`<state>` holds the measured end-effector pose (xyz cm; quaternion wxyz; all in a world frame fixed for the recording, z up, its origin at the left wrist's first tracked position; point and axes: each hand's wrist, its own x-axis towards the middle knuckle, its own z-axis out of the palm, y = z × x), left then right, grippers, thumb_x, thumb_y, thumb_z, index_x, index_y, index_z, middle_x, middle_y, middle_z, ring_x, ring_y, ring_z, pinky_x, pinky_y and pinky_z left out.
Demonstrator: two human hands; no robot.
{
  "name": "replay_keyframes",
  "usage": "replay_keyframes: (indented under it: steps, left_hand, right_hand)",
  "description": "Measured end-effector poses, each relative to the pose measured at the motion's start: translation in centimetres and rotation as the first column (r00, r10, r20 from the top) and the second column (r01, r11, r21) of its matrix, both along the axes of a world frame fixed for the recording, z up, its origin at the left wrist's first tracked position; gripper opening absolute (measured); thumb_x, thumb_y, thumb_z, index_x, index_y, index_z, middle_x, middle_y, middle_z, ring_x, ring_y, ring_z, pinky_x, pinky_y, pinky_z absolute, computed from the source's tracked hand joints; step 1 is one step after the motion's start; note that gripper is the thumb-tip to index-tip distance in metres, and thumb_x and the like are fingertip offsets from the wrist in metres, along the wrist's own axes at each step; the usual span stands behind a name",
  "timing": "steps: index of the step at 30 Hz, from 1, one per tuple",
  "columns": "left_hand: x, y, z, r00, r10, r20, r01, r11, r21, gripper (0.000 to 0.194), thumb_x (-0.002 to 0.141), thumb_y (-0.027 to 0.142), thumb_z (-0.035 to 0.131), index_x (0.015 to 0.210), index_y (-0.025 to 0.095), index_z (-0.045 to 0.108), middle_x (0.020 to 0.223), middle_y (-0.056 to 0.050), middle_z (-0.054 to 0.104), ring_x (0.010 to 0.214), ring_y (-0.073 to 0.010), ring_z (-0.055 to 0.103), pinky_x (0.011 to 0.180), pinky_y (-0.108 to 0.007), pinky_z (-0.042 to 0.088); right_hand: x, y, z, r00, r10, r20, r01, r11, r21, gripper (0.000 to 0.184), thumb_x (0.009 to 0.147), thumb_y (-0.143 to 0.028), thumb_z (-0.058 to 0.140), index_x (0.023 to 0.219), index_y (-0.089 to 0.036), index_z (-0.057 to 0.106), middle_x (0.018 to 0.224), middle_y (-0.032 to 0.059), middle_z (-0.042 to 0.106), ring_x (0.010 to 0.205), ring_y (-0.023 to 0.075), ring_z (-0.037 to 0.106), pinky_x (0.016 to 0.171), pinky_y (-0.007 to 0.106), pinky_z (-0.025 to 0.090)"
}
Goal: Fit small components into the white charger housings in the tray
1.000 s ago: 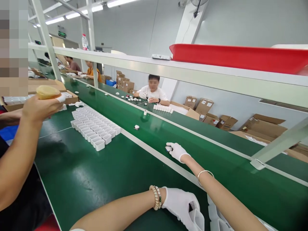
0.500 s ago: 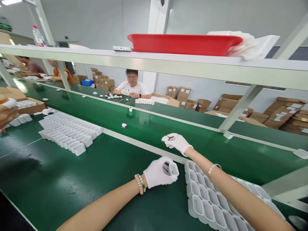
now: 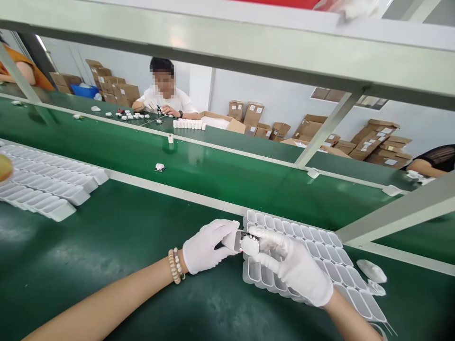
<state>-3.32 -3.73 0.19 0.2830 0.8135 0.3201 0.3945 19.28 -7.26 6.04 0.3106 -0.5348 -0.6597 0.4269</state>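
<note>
My left hand grips a white plastic cup, my right hand pinches a white-topped circuit module at its mouth, not yet inside by my reading, while the cup rows alongside look unfilled and another module lies on the green belt.

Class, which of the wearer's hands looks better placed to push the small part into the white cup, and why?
Probably the right hand: it holds the small part at the open end of the white cup, which the left hand holds.
</note>
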Motion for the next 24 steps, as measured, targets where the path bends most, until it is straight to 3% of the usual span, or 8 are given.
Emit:
replay_keyframes:
  steps: [6, 10, 14, 18, 24]
  left_hand:
    - [-0.1, 0.1, 0.2, 0.999, -0.024, -0.042, 0.029, 0.994, 0.107, 0.046, 0.092, 0.034, 0.063, 0.134, 0.025, 0.048, 0.129, -0.011, 0.060, 0.116, -0.0270, 0.059, 0.101, -0.042, 0.049]
    - [-0.2, 0.0, 0.0, 0.999, -0.011, -0.031, 0.017, 0.982, 0.187, 0.047, 0.094, 0.036, 0.060, 0.137, 0.024, 0.043, 0.129, -0.013, 0.059, 0.118, -0.0275, 0.059, 0.099, -0.044, 0.051]
    - [-0.2, 0.0, 0.0, 0.999, 0.001, -0.035, 0.008, 0.967, 0.254, 0.046, 0.096, 0.035, 0.057, 0.137, 0.021, 0.041, 0.126, -0.015, 0.061, 0.115, -0.0272, 0.060, 0.096, -0.045, 0.054]
    - [-0.2, 0.0, 0.3, 0.999, 0.000, -0.053, 0.015, 0.960, 0.278, 0.043, 0.096, 0.035, 0.056, 0.135, 0.020, 0.042, 0.124, -0.015, 0.061, 0.113, -0.0265, 0.061, 0.095, -0.044, 0.055]
    - [-0.1, -0.1, 0.6, 0.997, 0.016, -0.078, 0.006, 0.962, 0.273, 0.043, 0.095, 0.036, 0.058, 0.133, 0.021, 0.044, 0.121, -0.013, 0.063, 0.108, -0.0260, 0.063, 0.092, -0.043, 0.056]
  right_hand:
    - [0.0, -0.4, -0.2, 0.999, -0.048, -0.014, 0.047, 0.997, -0.059, 0.045, 0.075, -0.041, 0.076, 0.118, -0.030, 0.071, 0.109, 0.0039, 0.075, 0.106, 0.0294, 0.069, 0.083, 0.041, 0.063]
    - [-0.6, -0.9, 0.4, 0.999, -0.036, 0.001, 0.036, 0.991, -0.126, 0.049, 0.077, -0.045, 0.071, 0.123, -0.026, 0.069, 0.088, 0.0030, 0.076, 0.079, 0.0227, 0.072, 0.072, 0.036, 0.063]
    - [-1.3, -1.2, 2.0, 0.998, -0.010, 0.057, 0.022, 0.979, -0.204, 0.046, 0.084, -0.041, 0.067, 0.127, -0.026, 0.066, 0.071, -0.0022, 0.069, 0.059, 0.0156, 0.063, 0.062, 0.030, 0.060]
    - [-1.7, -1.3, 2.9, 0.999, 0.005, 0.039, 0.005, 0.972, -0.233, 0.043, 0.085, -0.044, 0.067, 0.125, -0.028, 0.067, 0.073, -0.0033, 0.069, 0.062, 0.0146, 0.063, 0.064, 0.027, 0.060]
    - [-1.6, -1.5, 2.4, 0.999, -0.002, 0.035, 0.010, 0.970, -0.243, 0.038, 0.085, -0.040, 0.067, 0.121, -0.028, 0.068, 0.074, -0.0022, 0.072, 0.065, 0.0160, 0.067, 0.063, 0.026, 0.059]
